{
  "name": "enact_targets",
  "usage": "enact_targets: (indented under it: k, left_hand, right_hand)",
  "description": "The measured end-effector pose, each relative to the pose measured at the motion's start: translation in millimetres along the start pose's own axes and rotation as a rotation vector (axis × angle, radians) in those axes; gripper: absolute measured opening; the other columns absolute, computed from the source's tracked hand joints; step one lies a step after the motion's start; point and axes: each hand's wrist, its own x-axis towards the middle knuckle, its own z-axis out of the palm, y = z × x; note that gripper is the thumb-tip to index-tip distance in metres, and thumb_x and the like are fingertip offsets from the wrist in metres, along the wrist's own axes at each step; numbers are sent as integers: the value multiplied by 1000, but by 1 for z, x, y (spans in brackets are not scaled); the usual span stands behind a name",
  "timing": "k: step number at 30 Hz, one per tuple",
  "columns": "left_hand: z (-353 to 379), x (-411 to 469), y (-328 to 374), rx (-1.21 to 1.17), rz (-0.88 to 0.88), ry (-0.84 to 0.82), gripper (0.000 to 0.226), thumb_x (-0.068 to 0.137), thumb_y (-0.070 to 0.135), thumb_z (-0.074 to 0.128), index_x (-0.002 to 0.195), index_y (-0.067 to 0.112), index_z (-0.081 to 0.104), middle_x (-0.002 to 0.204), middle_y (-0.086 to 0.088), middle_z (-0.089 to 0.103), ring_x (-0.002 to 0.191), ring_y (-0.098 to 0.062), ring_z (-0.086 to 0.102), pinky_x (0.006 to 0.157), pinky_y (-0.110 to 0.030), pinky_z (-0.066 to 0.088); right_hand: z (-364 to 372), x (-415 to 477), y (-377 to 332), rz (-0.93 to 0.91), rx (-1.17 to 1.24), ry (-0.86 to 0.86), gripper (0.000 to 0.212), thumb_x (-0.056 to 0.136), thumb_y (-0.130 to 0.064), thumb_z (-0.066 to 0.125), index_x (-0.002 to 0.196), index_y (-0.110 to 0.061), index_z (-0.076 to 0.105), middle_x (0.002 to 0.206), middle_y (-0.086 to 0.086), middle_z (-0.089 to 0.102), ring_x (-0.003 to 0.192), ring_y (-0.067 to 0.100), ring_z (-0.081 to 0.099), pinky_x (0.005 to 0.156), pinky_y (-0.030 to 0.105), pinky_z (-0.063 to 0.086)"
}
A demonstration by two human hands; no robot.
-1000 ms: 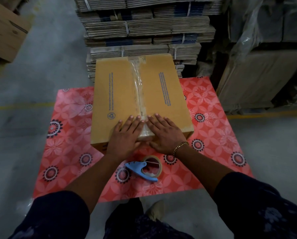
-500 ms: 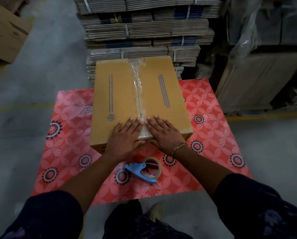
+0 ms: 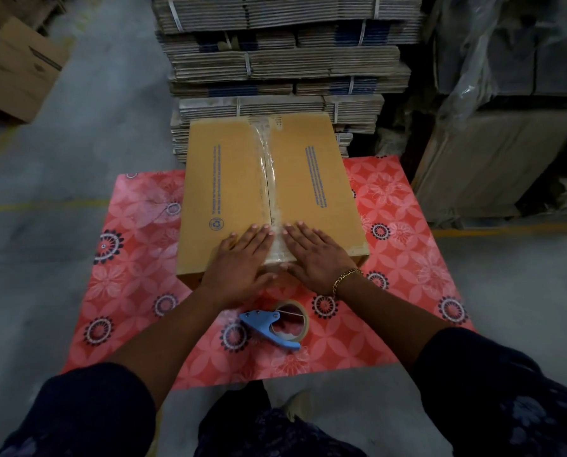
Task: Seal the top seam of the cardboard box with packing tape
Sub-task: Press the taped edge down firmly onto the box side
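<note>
Clearly stiff, the cardboard box [image 3: 236,189] takes both flat palms, left hand [image 3: 239,262] and right hand [image 3: 318,255], flanking slick packing tape [image 3: 277,249]; grip its edges.

We see a red flowered mat [image 3: 137,268] on the grey floor [image 3: 45,324], strapped stacks of flattened cardboard [image 3: 275,61] behind, and a brown carton [image 3: 15,67] far left.

My left hand [image 3: 239,262] and right hand [image 3: 315,255] lie flat on the box [image 3: 229,179], its far top bare, open mat [image 3: 134,258] on both sides, stacked flat cartons [image 3: 275,61] walling the back, tape dispenser [image 3: 275,324] between my forearms.
</note>
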Motion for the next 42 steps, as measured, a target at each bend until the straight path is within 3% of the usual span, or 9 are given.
enact_targets:
  k: [5, 12, 18, 22, 25, 28, 35, 39, 42]
  left_hand:
    - [-1, 4, -5, 22, 33, -8, 79, 96, 66, 9, 161, 21, 10, 171, 3, 11, 157, -18, 13, 118, -48, 26]
    - [-2, -4, -23, 14, 94, 39, 87, 92, 71, 26, 162, 21, 12, 170, 2, 13, 157, -17, 14, 120, -45, 29]
    - [8, -38, -54, -133, -248, 181, 85, 94, 75, 16, 156, 19, 30, 167, -5, 29, 153, -29, 26, 116, -55, 29]
    - [13, -42, -67, -558, -595, 202, 97, 90, 72, 47, 160, 12, 16, 171, -10, 12, 155, -31, 17, 119, -52, 28]
    - [12, -37, -67, -868, -735, 306, 98, 83, 64, 67, 159, 20, 22, 164, -7, 34, 144, -27, 42, 113, -46, 41]
    - [12, -35, -71, -1031, -872, 308, 94, 75, 76, 63, 151, 29, 35, 142, -7, 61, 125, -31, 60, 102, -46, 50]
    - [10, -65, -122, -1097, -849, 346, 78, 70, 77, 60, 134, 33, 50, 119, 0, 72, 105, -24, 69, 90, -43, 57]
    - [7, -97, -174, -1035, -858, 382, 70, 77, 68, 63, 135, 30, 54, 120, 5, 71, 106, -20, 68, 90, -37, 53]
    - [5, -108, -190, -995, -836, 385, 61, 86, 52, 69, 140, 27, 52, 122, 0, 68, 107, -22, 65, 85, -33, 45]
  right_hand:
    - [-6, 2, 0, -8, -43, -49, 75, 96, -61, 11, 158, -17, 10, 168, 1, 8, 154, 21, 5, 123, 39, 12]
    - [-9, -3, 13, -60, -22, -60, 79, 98, -60, 32, 159, -18, 6, 168, 1, 3, 154, 19, 2, 123, 43, 13]
    - [-3, -26, 33, 362, 153, 86, 95, 87, -78, 13, 158, -15, 11, 168, 3, 5, 154, 22, 4, 124, 46, 8]
    - [-4, -15, 48, 738, 566, 220, 95, 89, -69, 48, 156, -8, 20, 164, 16, 22, 149, 32, 24, 120, 45, 24]
    - [-6, -2, 64, 927, 1027, 259, 92, 69, -65, 73, 140, -10, 51, 134, 14, 63, 121, 31, 61, 104, 47, 48]
    - [2, 2, 76, 913, 1182, 262, 73, 59, -61, 81, 108, -8, 71, 101, 9, 77, 89, 27, 73, 89, 48, 58]
    - [-6, 25, 21, 838, 1222, 340, 40, 81, -37, 79, 115, -20, 65, 110, 5, 73, 94, 23, 70, 84, 40, 57]
    - [-4, 50, -28, 795, 1169, 267, 82, 62, -75, 73, 124, -23, 60, 114, -1, 73, 101, 24, 70, 89, 47, 57]
    - [-2, 59, -53, 782, 1168, 242, 81, 65, -71, 71, 130, -25, 57, 113, -4, 71, 100, 22, 69, 87, 43, 56]
